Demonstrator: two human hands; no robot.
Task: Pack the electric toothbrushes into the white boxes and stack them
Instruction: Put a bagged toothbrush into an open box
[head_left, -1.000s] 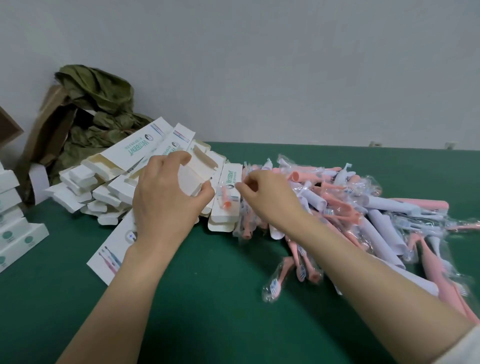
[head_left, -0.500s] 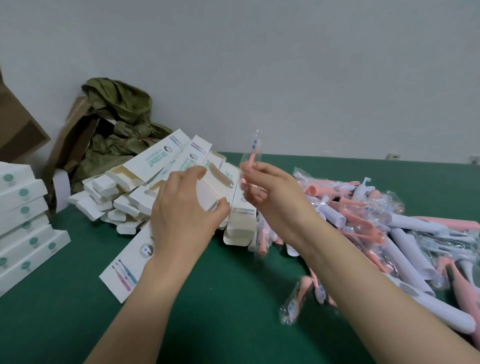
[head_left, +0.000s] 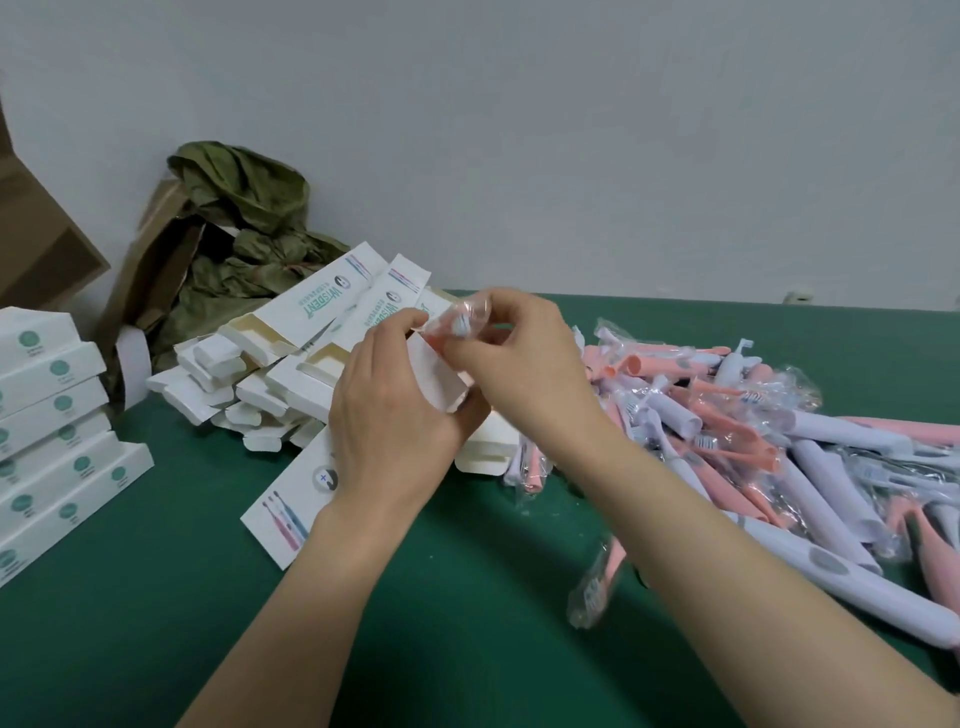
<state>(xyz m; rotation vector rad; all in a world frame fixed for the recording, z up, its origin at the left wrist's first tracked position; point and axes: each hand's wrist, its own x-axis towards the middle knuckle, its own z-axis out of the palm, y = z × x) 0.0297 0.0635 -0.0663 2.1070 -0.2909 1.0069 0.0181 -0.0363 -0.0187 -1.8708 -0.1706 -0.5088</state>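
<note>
Head view, centre: your left hand (head_left: 395, 415) grips an open white box (head_left: 436, 382), your right hand (head_left: 524, 358) pinches a bagged brush head (head_left: 462, 319) at its mouth; next, I'd judge, slide it straight in.

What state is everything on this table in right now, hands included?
left hand, gripping the held box.
right hand, pinching the wrapped brush at the box's mouth.
held box, open at one end.
wrapped brush, in clear plastic, head end outside the box.
stacked boxes, closed, piled at the left.
empty boxes, open-ended, heaped.
toothbrush pile, loose on the table, unboxed.
</note>
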